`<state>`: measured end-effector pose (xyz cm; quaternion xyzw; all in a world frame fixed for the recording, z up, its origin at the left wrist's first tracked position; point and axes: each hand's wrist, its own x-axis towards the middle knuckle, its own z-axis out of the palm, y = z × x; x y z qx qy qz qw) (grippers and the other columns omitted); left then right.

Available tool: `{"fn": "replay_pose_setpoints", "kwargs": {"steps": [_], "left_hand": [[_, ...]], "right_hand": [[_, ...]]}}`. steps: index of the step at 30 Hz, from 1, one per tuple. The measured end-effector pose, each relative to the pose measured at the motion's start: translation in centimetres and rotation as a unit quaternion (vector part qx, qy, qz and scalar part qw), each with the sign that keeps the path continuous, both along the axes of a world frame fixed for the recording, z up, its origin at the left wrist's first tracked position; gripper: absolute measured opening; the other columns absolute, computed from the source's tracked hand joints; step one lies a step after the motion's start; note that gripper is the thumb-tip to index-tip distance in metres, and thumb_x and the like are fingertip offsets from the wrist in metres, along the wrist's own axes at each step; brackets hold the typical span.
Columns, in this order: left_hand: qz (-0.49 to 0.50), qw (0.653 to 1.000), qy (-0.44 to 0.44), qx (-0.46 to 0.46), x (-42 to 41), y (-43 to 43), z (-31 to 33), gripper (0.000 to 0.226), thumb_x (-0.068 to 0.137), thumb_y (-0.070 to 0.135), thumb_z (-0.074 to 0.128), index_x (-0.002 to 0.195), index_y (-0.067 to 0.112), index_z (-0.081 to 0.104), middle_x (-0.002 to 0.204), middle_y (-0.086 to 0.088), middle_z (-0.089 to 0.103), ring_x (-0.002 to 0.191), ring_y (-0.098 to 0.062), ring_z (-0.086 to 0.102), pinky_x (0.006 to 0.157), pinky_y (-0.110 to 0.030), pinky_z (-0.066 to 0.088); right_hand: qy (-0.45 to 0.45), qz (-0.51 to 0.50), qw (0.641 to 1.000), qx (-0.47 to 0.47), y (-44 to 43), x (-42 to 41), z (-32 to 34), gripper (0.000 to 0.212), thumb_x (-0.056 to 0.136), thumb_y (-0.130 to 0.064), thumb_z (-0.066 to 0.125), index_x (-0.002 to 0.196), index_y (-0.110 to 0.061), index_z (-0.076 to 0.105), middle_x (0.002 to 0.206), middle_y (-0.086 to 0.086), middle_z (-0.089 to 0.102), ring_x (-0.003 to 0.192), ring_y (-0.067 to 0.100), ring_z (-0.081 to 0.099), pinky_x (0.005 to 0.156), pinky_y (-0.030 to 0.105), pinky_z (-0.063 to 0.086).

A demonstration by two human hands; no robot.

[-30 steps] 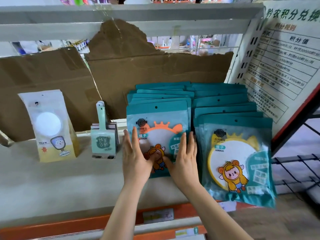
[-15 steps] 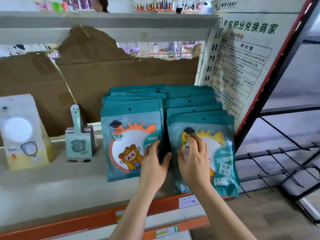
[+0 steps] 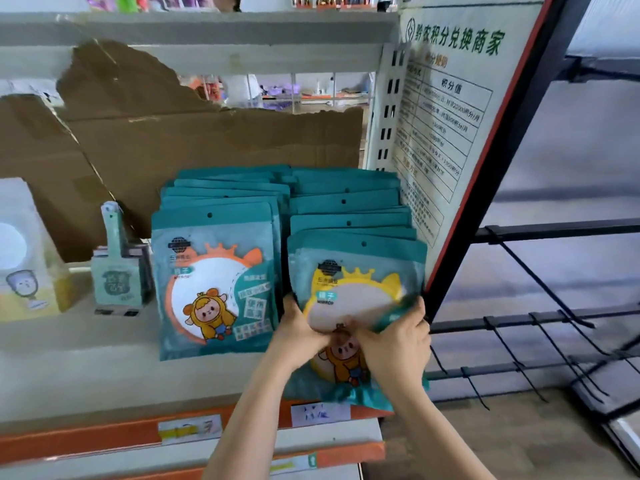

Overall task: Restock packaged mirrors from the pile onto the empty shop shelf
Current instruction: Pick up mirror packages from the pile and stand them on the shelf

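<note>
Two rows of teal packaged mirrors stand on the shop shelf. The left row has an orange-rimmed mirror at the front. The right row is fronted by a yellow-rimmed mirror packet. My left hand grips the left edge of that yellow front packet, thumb across its face. On the packet's right edge my right hand grips it, fingers curled round the side. The packet's lower end hangs over the shelf's front lip.
Torn brown cardboard backs the shelf. A small green hand-mirror pack and a pale yellow packet stand to the left. A printed notice board closes the right end; black wire racks lie beyond it.
Both hands left the orange-rimmed left row and moved right onto the yellow-rimmed front packet, now gripping its two side edges. The camera view has shifted right.
</note>
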<state>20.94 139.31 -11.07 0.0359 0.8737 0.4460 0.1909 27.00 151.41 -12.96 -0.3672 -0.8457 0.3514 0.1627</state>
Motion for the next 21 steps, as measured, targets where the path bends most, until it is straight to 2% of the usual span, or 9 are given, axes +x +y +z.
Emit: {"fn": "replay_pose_setpoints", "kwargs": {"steps": [2, 4, 6, 9, 11, 14, 18, 21], "left_hand": [[0.002, 1.0, 0.004, 0.005, 0.0, -0.3, -0.1, 0.093, 0.076, 0.021, 0.076, 0.142, 0.014, 0.011, 0.126, -0.008, 0.054, 0.091, -0.017, 0.05, 0.074, -0.028, 0.043], [0.003, 1.0, 0.014, 0.004, -0.2, -0.7, -0.1, 0.096, 0.075, 0.02, 0.078, 0.144, 0.016, 0.011, 0.129, -0.008, 0.054, 0.095, -0.018, 0.052, 0.078, -0.029, 0.045], [0.015, 0.999, 0.04, 0.008, -0.5, -0.9, 0.1, 0.107, 0.07, 0.029, 0.082, 0.147, 0.017, 0.009, 0.136, -0.008, 0.05, 0.109, -0.023, 0.055, 0.086, -0.031, 0.046], [0.017, 0.994, 0.103, -0.021, -1.2, -0.5, 0.8, 0.114, 0.07, 0.037, 0.08, 0.15, 0.014, 0.002, 0.147, -0.009, 0.038, 0.129, -0.027, 0.044, 0.093, -0.028, 0.039], [0.023, 0.99, 0.137, -0.033, -1.5, -0.1, 1.0, 0.113, 0.071, 0.037, 0.079, 0.15, 0.013, 0.002, 0.15, -0.008, 0.035, 0.131, -0.026, 0.041, 0.093, -0.026, 0.036], [0.047, 0.986, 0.157, -0.033, -2.2, 0.5, 0.4, 0.11, 0.071, 0.034, 0.08, 0.15, 0.01, 0.007, 0.145, -0.011, 0.042, 0.127, -0.026, 0.045, 0.087, -0.021, 0.037], [0.061, 0.983, 0.17, -0.024, -3.0, 1.3, 0.3, 0.116, 0.069, 0.034, 0.082, 0.15, 0.007, 0.003, 0.152, -0.01, 0.031, 0.137, -0.023, 0.035, 0.102, -0.024, 0.033], [0.046, 0.984, 0.165, -0.048, -2.8, 1.1, 0.4, 0.114, 0.072, 0.035, 0.079, 0.15, 0.007, 0.002, 0.152, -0.01, 0.029, 0.136, -0.024, 0.034, 0.102, -0.025, 0.033]], "right_hand": [[-0.021, 0.032, 0.999, 0.004, 0.2, -0.2, -0.1, 0.126, 0.061, -0.06, 0.076, 0.147, -0.007, 0.002, 0.14, 0.019, 0.03, 0.128, 0.037, 0.032, 0.103, 0.044, 0.029], [-0.01, 0.065, 0.998, 0.0, 0.0, -0.6, -0.3, 0.128, 0.06, -0.059, 0.077, 0.148, -0.008, -0.001, 0.142, 0.018, 0.026, 0.13, 0.037, 0.028, 0.106, 0.043, 0.025], [0.024, 0.089, 0.995, -0.023, 0.1, -1.3, -0.6, 0.127, 0.061, -0.049, 0.082, 0.148, -0.007, 0.0, 0.142, 0.02, 0.024, 0.132, 0.038, 0.024, 0.109, 0.043, 0.019], [0.091, 0.099, 0.99, -0.042, 0.8, -2.5, -0.9, 0.121, 0.062, -0.03, 0.086, 0.148, -0.004, 0.005, 0.143, 0.022, 0.026, 0.132, 0.038, 0.023, 0.108, 0.038, 0.016], [0.122, 0.108, 0.986, -0.034, 1.3, -3.3, -0.9, 0.119, 0.063, -0.025, 0.086, 0.148, -0.004, 0.005, 0.148, 0.02, 0.022, 0.136, 0.035, 0.021, 0.108, 0.032, 0.015], [0.156, 0.11, 0.982, 0.003, 2.2, -4.3, -1.2, 0.118, 0.063, -0.023, 0.087, 0.148, -0.003, 0.008, 0.152, 0.018, 0.02, 0.14, 0.031, 0.019, 0.108, 0.023, 0.013], [0.128, 0.1, 0.983, 0.08, 2.9, -5.2, -1.8, 0.119, 0.064, -0.039, 0.083, 0.149, -0.004, 0.008, 0.151, 0.022, 0.023, 0.139, 0.037, 0.025, 0.107, 0.044, 0.031], [0.139, 0.086, 0.981, 0.104, 2.9, -5.0, -2.1, 0.119, 0.062, -0.038, 0.085, 0.15, -0.008, 0.01, 0.149, 0.025, 0.025, 0.137, 0.039, 0.026, 0.107, 0.047, 0.031]]}}
